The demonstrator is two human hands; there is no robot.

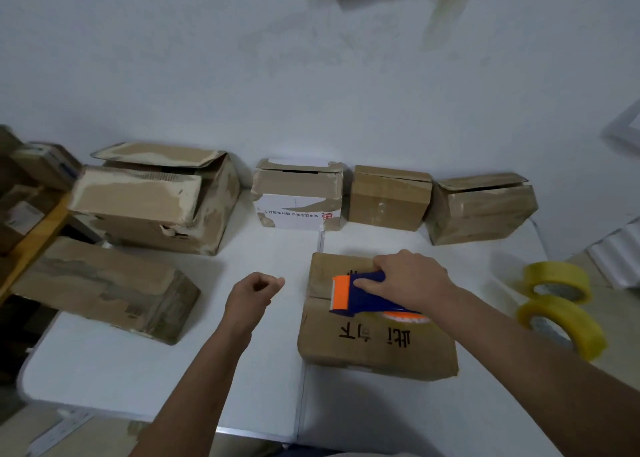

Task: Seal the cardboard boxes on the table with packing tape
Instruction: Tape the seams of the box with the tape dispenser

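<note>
Seam on the near box [374, 332] runs nine to three o'clock beneath the tape dispenser [360, 295], gripped by the right hand [410, 276]; left hand [254, 292], curled and empty, hovers at nine o'clock.

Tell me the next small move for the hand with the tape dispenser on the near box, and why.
Probably draw the tape dispenser along the seam of the near box toward the person. The right hand grips it with its orange end at the seam's left edge, and no tape is visible along the seam. The left hand, curled and apart from the box, could steady it.
</note>
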